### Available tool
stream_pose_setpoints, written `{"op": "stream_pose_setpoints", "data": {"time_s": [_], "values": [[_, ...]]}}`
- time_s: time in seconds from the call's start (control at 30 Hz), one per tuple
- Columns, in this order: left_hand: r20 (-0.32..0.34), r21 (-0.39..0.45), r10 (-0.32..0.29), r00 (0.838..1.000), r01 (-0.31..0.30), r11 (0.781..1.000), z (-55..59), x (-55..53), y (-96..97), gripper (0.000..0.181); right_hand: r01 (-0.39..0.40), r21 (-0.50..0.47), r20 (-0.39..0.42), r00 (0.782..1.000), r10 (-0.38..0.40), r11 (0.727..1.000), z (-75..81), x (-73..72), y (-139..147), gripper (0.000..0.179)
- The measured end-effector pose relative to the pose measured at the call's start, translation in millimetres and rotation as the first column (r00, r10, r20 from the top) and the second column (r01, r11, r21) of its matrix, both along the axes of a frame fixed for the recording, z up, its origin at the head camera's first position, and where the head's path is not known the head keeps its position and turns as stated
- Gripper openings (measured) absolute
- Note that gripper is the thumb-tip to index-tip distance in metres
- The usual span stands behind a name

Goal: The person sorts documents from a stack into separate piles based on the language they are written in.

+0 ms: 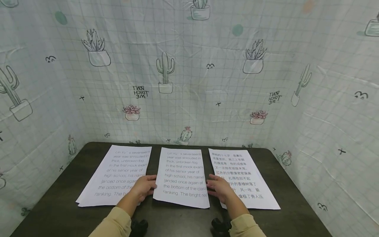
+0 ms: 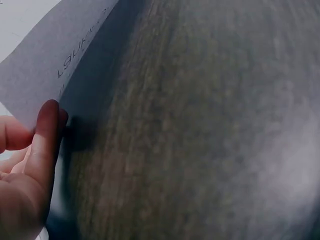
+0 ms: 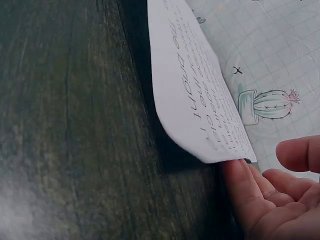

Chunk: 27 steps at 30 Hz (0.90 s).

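A white printed sheet of paper [image 1: 181, 177] with English text is in the middle of the head view, its near edge curving over the dark table. My left hand [image 1: 143, 187] is at its left edge; in the left wrist view the thumb and a finger [image 2: 46, 125] pinch the corner of the sheet [image 2: 40, 75]. On the opposite side is my right hand [image 1: 220, 188]. Its fingers [image 3: 242, 185] touch the sheet's edge [image 3: 175, 95] from beneath in the right wrist view, while the thumb [image 3: 300, 154] stands apart from the paper.
To the left lies a stack of English-printed sheets [image 1: 118, 174], partly behind my left hand. A sheet with Chinese text [image 1: 251, 177] lies to the right, partly covered by my right hand. Beyond the table [image 1: 177, 222] hangs a cactus-print curtain [image 1: 189, 108] on three sides.
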<state>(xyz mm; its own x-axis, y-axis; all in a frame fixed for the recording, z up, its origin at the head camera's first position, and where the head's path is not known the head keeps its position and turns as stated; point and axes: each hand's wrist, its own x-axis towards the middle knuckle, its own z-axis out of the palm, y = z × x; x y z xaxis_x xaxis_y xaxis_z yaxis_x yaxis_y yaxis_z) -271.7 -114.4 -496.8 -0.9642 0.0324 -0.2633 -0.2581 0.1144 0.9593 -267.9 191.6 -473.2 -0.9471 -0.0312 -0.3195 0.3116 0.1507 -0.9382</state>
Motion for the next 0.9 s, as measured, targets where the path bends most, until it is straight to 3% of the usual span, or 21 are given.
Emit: {"op": "stream_pose_setpoints", "data": {"time_s": [0.2,0.5,0.9], "values": [[-0.002,0.071,0.032,0.999,-0.032,0.997,-3.1,0.5,2.9,0.054,0.005,0.047,0.004,1.0,-0.005,0.999,-6.5,-0.5,0,0.052],[0.006,0.132,0.011,1.0,-0.012,0.991,-8.0,-0.9,3.1,0.057,-0.017,0.032,-0.02,1.0,0.017,0.999,-11.4,1.7,-2,0.05],[-0.044,0.217,-0.075,0.996,0.083,0.973,10.4,-7.3,-6.3,0.068,-0.048,-0.053,-0.058,0.997,0.045,0.997,-0.7,-2.3,3,0.053]]}}
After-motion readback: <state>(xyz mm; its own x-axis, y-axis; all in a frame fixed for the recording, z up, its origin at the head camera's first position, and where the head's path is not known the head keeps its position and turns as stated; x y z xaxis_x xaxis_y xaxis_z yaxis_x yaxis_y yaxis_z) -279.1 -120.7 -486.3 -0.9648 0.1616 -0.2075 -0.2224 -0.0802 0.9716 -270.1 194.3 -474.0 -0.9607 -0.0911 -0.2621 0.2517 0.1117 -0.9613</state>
